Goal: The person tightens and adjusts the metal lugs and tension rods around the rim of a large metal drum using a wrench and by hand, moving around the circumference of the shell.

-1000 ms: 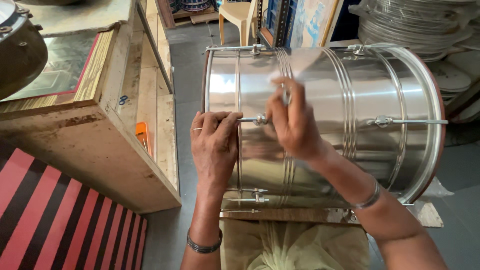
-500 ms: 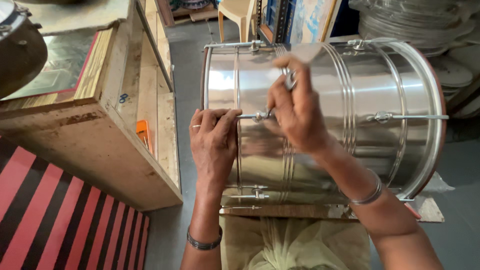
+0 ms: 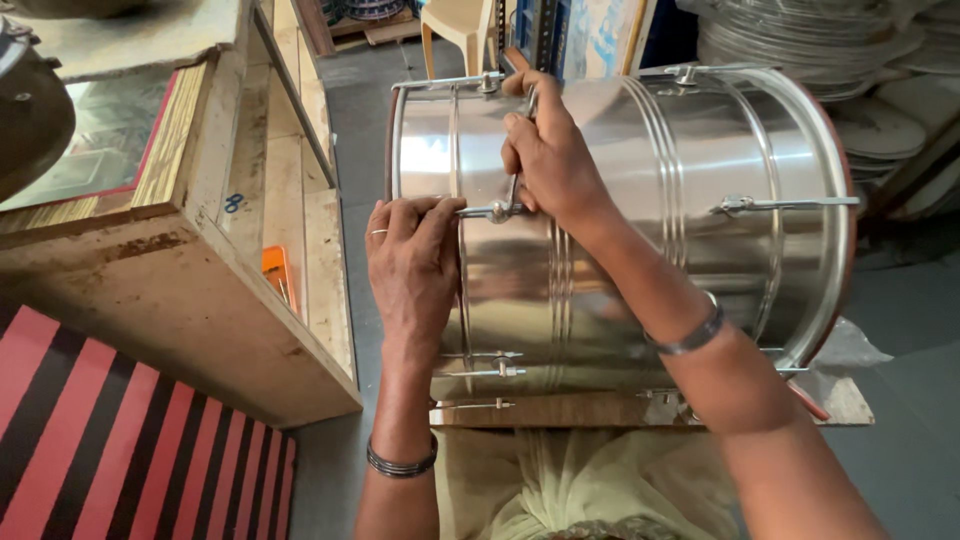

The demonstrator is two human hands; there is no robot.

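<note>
Two hands | left hand [image 3: 412, 265] fingers pinch tension rod [image 3: 480, 212] | right hand [image 3: 550, 160] fingers grip wrench [image 3: 517, 185]

Soft daylight, glare on steel drum [image 3: 620, 220], sharp focus, dim corners

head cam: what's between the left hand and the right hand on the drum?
Head view: a tension rod fitting on the steel drum bridges them; left hand pinches one end, right hand grips a tool on it.

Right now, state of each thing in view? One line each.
Steel drum: lying on its side on a wooden board.
Tension rod: on the shell, pinched by left hand.
Wrench-like tool: gripped in right hand, on the rod's nut.
Far tension rod: fitted, untouched.
Plastic chair: upright, behind drum.
</note>
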